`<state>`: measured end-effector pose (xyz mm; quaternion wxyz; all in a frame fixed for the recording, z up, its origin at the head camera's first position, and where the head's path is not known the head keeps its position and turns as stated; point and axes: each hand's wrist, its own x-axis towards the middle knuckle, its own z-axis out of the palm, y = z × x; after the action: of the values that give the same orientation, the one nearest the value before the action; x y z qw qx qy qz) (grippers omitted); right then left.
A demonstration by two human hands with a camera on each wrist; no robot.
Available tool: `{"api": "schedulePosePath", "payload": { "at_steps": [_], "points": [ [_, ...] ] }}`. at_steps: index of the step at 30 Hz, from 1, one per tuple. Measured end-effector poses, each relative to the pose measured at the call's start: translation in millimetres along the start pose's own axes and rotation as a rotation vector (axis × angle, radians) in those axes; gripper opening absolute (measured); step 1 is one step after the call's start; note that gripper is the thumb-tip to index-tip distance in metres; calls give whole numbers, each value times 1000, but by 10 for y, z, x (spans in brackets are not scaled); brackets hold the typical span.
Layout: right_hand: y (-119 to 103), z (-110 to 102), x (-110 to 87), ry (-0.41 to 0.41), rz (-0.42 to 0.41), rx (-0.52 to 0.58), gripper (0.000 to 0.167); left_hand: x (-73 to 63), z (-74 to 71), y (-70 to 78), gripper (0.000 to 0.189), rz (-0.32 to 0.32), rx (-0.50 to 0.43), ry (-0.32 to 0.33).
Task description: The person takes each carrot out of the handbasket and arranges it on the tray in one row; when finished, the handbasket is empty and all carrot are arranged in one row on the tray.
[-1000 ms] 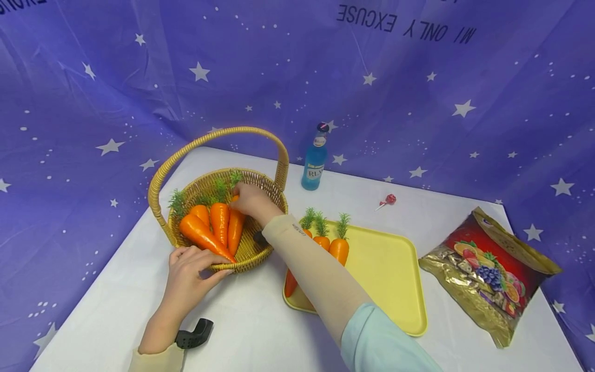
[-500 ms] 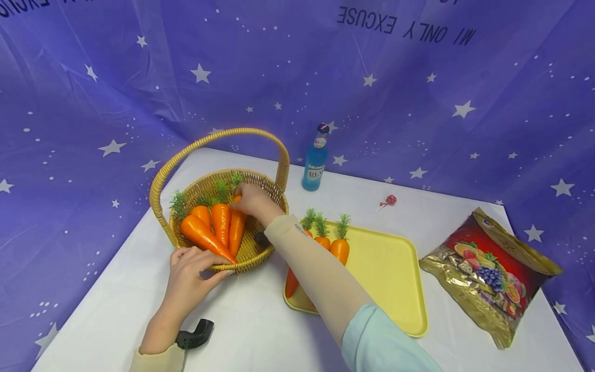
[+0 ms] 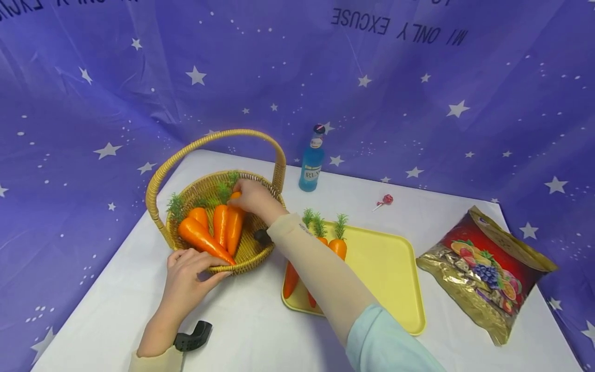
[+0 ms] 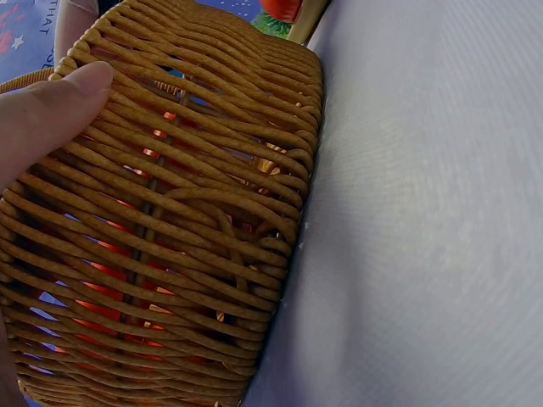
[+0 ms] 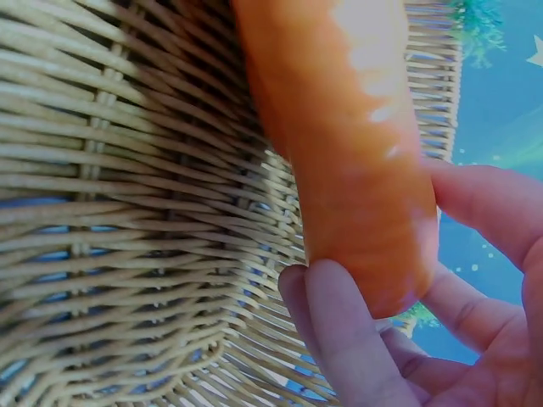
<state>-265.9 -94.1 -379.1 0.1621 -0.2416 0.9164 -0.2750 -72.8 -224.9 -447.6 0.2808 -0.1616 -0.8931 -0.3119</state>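
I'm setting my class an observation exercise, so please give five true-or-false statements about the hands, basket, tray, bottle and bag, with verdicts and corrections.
1. The left hand touches the basket. True.
2. The right hand holds the lollipop. False: it holds a carrot.
3. The blue bottle stands upright. True.
4. The yellow tray is empty. False: carrots lie on it.
5. The red-and-gold bag lies inside the basket. False: it lies right of the tray.

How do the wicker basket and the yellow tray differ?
The wicker basket is rounded and woven; the yellow tray is rectangular and smooth. The wicker basket is deep with a tall arched handle; the yellow tray is shallow, with no handle showing. Both hold carrots.
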Motion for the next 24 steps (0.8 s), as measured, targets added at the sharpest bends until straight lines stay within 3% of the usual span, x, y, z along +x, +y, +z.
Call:
{"api": "schedulePosePath", "payload": {
  "at_steps": [13,24],
  "points": [
    [18,-191,-111,55,-32,1,38,-4,10,13,32,-1,-6,-2],
    [-35,-560,-438,115,-96,90,45,1,20,16,32,17,-27,31]
  ]
}}
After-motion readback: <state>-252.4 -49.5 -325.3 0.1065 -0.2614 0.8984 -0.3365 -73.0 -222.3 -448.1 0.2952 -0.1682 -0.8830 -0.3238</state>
